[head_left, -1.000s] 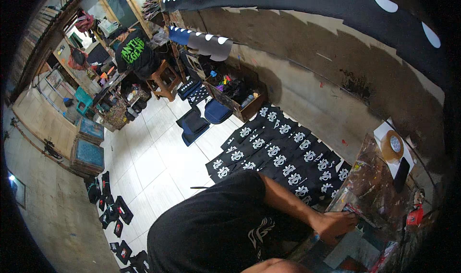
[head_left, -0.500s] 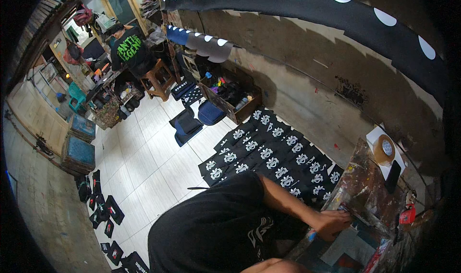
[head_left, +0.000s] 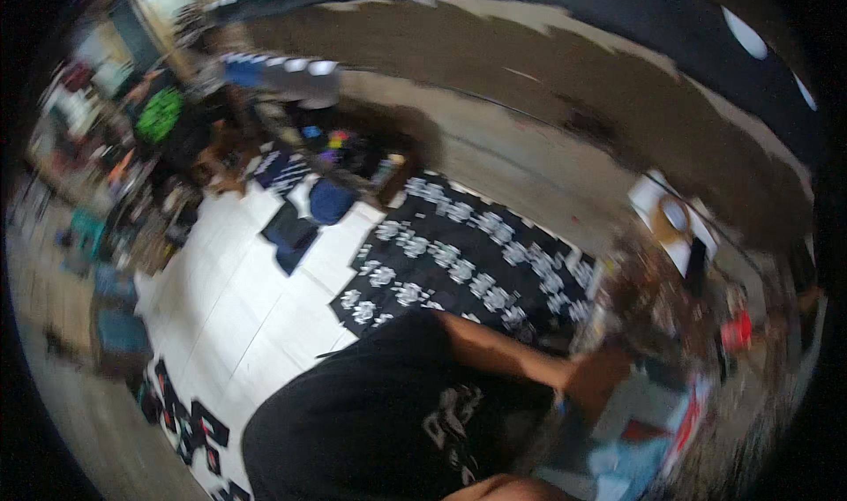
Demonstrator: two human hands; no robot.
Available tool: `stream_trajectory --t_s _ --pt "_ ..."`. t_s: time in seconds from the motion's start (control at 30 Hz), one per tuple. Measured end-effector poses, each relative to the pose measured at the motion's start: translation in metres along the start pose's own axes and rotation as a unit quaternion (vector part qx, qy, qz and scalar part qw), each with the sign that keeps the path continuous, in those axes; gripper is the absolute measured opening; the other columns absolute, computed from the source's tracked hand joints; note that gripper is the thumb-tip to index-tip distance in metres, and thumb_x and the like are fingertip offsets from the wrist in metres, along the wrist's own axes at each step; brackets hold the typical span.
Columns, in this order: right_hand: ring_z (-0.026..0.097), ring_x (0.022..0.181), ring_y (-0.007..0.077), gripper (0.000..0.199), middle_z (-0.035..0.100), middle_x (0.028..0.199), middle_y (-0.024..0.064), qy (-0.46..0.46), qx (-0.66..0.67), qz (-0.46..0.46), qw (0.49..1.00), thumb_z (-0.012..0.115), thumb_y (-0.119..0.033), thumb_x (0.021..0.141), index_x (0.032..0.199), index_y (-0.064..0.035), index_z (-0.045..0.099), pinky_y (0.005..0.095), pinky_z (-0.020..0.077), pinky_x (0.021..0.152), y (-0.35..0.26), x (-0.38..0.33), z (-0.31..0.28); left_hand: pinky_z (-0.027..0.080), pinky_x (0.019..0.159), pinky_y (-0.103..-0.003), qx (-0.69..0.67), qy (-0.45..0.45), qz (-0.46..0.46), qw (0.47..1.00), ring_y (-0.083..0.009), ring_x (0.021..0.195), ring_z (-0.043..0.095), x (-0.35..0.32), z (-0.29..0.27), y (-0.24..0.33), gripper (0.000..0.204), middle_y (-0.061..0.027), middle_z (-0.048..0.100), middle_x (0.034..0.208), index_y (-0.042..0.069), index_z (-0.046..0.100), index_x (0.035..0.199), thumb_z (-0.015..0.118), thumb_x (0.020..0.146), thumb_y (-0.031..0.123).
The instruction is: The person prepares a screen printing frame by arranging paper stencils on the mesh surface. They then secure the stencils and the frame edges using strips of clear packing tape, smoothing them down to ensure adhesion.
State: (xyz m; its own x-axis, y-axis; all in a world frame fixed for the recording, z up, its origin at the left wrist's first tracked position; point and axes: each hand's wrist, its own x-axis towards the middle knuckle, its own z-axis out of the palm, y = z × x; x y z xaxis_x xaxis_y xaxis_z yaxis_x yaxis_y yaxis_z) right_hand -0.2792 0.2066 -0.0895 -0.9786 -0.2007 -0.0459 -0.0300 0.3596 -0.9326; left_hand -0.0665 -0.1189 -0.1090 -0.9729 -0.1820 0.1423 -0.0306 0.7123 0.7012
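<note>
The left hand (head_left: 598, 379) was beside the grey-blue panel (head_left: 655, 401) on the bench (head_left: 648, 294), its grip too blurred to tell; the right hand was unseen. An uneven push might have skewed the panel.

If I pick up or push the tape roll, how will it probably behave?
The tape roll would probably roll if stood on edge, since its outline is round. It may feel rather heavy for its size, as the winding looks thick. A push might also drag the thin-looking white sheet beneath it.
</note>
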Motion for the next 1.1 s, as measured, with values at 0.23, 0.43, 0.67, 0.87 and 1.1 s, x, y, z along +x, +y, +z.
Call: stream_trajectory --t_s 0.23,0.43,0.67,0.87,1.1 --pt "0.057 0.126 0.03 0.054 0.054 0.142 0.018 0.059 0.034 0.058 0.996 0.045 -0.035 0.105 0.143 0.0035 0.046 0.0388 0.0435 0.108 0.05 0.058 -0.147 0.045 0.094 -0.052 0.014 0.038 0.11 0.993 -0.0432 0.106 0.055 -0.004 -0.029 0.009 0.035 -0.0238 0.058 0.112 0.001 0.06 0.108 0.069 0.084 0.025" --pt "0.072 0.09 0.0338 0.037 0.073 0.1 0.0249 0.219 -0.394 0.124 0.884 0.061 -0.03 0.093 0.105 0.0026 0.072 0.0463 0.0539 0.077 0.087 0.089 -0.134 0.043 0.1 -0.051 0.045 0.056 0.104 0.992 -0.0419 0.117 0.052 -0.011 -0.03 0.013 0.034 -0.0223 0.055 0.128 -0.003 0.058 0.109 0.069 0.083 0.016" --pt "0.07 0.1 0.0387 0.051 0.073 0.102 0.0229 0.33 -0.23 0.177 0.898 0.068 -0.051 0.082 0.093 -0.0013 0.077 0.0496 0.0514 0.086 0.03 0.057 -0.092 0.04 0.104 -0.05 0.026 0.029 0.084 0.996 -0.0406 0.12 0.051 -0.005 -0.034 0.018 0.036 -0.0217 0.055 0.13 -0.003 0.059 0.112 0.068 0.084 0.016" --pt "0.069 0.101 0.0357 0.053 0.075 0.1 0.0186 0.325 -0.257 0.213 0.885 0.066 -0.057 0.083 0.091 -0.0062 0.079 0.0455 0.0422 0.1 0.038 0.053 -0.09 0.04 0.105 -0.049 0.036 0.022 0.107 0.993 -0.0401 0.119 0.052 -0.001 -0.035 0.025 0.037 -0.0217 0.06 0.124 -0.002 0.059 0.113 0.07 0.083 0.015" --pt "0.07 0.095 0.0367 0.047 0.075 0.093 0.0187 0.336 -0.21 0.199 0.896 0.072 -0.054 0.076 0.087 -0.0082 0.079 0.0442 0.0473 0.092 0.043 0.051 -0.087 0.04 0.103 -0.048 0.038 0.005 0.071 0.997 -0.0404 0.117 0.053 0.001 -0.033 0.019 0.033 -0.0216 0.057 0.128 -0.002 0.06 0.11 0.07 0.082 0.013"
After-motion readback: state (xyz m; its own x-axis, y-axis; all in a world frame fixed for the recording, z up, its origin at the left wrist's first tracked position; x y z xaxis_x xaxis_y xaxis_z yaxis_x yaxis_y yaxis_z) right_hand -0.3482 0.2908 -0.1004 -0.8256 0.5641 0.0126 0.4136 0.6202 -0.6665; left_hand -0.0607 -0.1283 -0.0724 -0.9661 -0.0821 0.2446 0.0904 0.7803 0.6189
